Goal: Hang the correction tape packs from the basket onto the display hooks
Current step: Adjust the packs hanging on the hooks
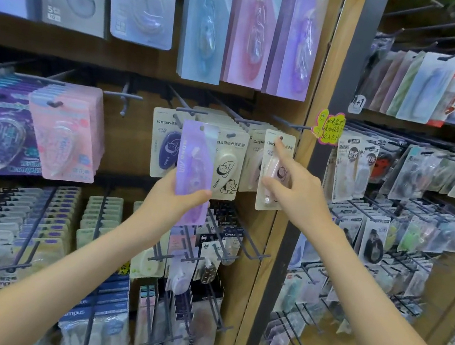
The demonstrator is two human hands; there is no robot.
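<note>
Held low in the left grip [176, 203], thumb across the front and fingers behind: a lilac correction tape pack [196, 152], upright, hang hole at the top, well above the grip and free of any hook. Just to the right, under the right grip [298, 193]: a cream pack [285, 153], forefinger straight up to its hang hole, thumb on the blister, remaining fingers curled at the card's edge, seemingly pinching it. Cannot tell whether that hole is threaded; hook tip hidden behind the card. Behind the lilac pack, hooks [191, 111] crowded with cream Campus packs [228, 169]; similar lilac packs [298, 39] high above both grips. No basket in view.

Likely trouble from here: with so low a hold, plenty of room for the lilac card to flex and sway, hence a missed hook tip. Easy, too, to land it on the cream row straight ahead, a mismatch. Letting go early on the right with the hole unseated: a dropped cream pack.
</note>
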